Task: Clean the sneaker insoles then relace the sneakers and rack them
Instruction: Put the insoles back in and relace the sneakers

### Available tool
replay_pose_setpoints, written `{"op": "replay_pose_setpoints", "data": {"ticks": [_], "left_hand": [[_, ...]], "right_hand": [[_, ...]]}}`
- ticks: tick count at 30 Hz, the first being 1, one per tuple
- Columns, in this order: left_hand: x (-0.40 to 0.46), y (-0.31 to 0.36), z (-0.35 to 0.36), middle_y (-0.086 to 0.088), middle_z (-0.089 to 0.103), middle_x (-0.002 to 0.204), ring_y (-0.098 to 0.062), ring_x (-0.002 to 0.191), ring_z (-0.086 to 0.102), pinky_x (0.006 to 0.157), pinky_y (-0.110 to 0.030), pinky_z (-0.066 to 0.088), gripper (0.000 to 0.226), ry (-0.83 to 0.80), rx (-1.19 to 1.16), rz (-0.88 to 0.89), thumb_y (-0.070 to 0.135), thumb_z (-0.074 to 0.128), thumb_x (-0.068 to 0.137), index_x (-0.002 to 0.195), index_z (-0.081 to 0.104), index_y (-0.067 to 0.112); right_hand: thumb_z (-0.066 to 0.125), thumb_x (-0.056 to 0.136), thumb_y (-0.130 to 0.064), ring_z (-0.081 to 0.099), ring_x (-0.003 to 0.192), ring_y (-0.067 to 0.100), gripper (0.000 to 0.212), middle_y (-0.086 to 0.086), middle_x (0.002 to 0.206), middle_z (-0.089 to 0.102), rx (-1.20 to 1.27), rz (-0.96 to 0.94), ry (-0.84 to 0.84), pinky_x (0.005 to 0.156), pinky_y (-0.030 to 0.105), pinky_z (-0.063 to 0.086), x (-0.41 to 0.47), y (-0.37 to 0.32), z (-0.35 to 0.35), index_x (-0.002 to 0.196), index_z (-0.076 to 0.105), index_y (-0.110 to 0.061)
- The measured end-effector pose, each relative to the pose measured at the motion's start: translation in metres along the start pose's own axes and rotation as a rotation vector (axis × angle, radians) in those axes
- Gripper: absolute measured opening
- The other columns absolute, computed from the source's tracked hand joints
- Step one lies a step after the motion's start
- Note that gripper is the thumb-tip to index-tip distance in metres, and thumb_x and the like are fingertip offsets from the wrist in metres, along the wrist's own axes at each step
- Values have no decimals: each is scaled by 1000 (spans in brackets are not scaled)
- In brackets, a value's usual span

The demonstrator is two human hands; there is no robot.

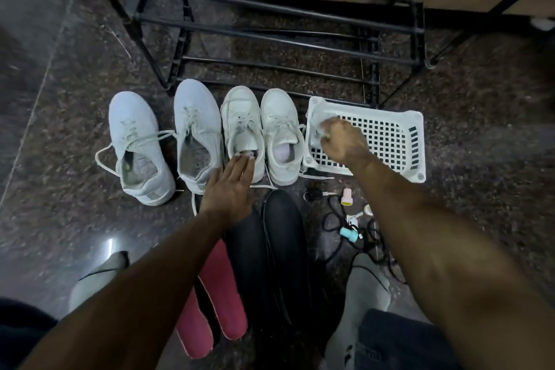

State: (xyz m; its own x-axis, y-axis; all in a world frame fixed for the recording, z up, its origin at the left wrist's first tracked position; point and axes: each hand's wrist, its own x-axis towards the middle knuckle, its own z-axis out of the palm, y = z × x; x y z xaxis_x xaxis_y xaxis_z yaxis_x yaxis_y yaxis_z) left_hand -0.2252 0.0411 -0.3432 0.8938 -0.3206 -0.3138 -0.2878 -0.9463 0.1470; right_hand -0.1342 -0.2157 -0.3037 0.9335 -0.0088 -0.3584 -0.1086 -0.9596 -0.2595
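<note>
Both hands reaching out over a row of four white sneakers on dark speckled stone floor.

Left hand (229, 186) is lying with straight fingers on the heel of the third white lace-up sneaker (241, 132), fingertips at its opening. Right hand (342, 144) is curling round a pale crumpled cloth (319, 125) inside the white perforated plastic basket (399, 141), just right of the fourth white sneaker (280, 135). Two pink foam insoles (219, 288) and two black insoles (270, 249) are lying near the left wrist. Black metal rack (270, 30) is standing beyond the shoes.
</note>
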Motion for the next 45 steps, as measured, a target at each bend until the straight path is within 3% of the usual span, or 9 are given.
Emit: {"op": "replay_pose_setpoints", "data": {"ticks": [5, 12, 16, 20, 26, 30, 36, 40, 45], "left_hand": [[0, 0, 2, -2, 12, 162, -20, 149, 8, 116, -48, 20, 75, 4, -32, -6, 40, 34, 89, 155, 10, 14], [-15, 5, -5, -6, 23, 157, -26, 146, 17, 115, -47, 21, 75, 45, -158, -68, 24, 54, 83, 151, 24, 16], [-43, 18, 5, -15, 45, 141, -35, 130, 44, 102, -51, 42, 62, 190, -448, -194, 20, 48, 75, 137, 49, 10], [-68, 26, 25, -18, 56, 132, -34, 122, 52, 100, -36, 42, 40, 79, -697, -371, 11, 51, 81, 118, 64, 5], [-81, 22, 35, -11, 69, 114, -27, 107, 63, 86, -27, 46, 30, -37, -885, -518, 3, 54, 86, 110, 69, 9], [-73, 19, 29, -7, 69, 100, -24, 94, 63, 68, -22, 36, 21, -15, -841, -482, 8, 52, 88, 100, 70, 11], [-47, 23, 19, -14, 72, 102, -29, 97, 67, 87, -37, 52, 29, 74, -892, -473, 22, 52, 83, 103, 72, 13], [-31, 32, 2, -10, 72, 103, -27, 97, 67, 85, -35, 52, 25, 290, -936, -450, 10, 55, 86, 105, 71, 11], [-9, 38, -20, -6, 59, 123, -27, 115, 54, 93, -44, 48, 41, 390, -561, -148, 13, 51, 79, 117, 65, 15]], "right_hand": [[56, 88, -16, 24, 143, 24, 58, 4, 152, 36, -173, -55, -139, 115, 53, 14, -13, -3, 15, 144, 40, -14], [54, 86, -16, 54, 112, 32, 34, 12, 116, 63, 151, 119, 312, 97, 39, 42, -74, -18, 37, 117, 66, -13], [53, 91, -29, 58, 112, 31, 19, 11, 118, 64, 128, 250, 137, 92, 37, 47, -136, -39, 84, 100, 66, -18], [54, 87, -58, 52, 120, 31, 54, 9, 132, 52, 91, 365, -135, 94, 40, 45, -188, -54, 132, 124, 50, -18], [63, 76, -67, 38, 129, 33, 85, 10, 141, 38, 152, 424, -197, 97, 48, 38, -206, -69, 151, 137, 28, -20], [66, 75, -65, 39, 129, 34, 92, 13, 140, 37, 102, 434, -234, 99, 49, 35, -204, -70, 157, 142, 22, -20], [75, 70, -57, 41, 127, 32, 121, 11, 139, 35, 59, 418, -212, 100, 52, 37, -196, -65, 168, 152, -7, -22], [75, 73, -48, 44, 126, 33, 119, 11, 138, 35, 153, 417, -209, 98, 48, 42, -193, -59, 164, 152, -10, -21], [71, 75, -38, 45, 126, 34, 110, 10, 144, 32, 372, 399, -138, 96, 44, 45, -202, -49, 155, 153, -6, -23]]}}
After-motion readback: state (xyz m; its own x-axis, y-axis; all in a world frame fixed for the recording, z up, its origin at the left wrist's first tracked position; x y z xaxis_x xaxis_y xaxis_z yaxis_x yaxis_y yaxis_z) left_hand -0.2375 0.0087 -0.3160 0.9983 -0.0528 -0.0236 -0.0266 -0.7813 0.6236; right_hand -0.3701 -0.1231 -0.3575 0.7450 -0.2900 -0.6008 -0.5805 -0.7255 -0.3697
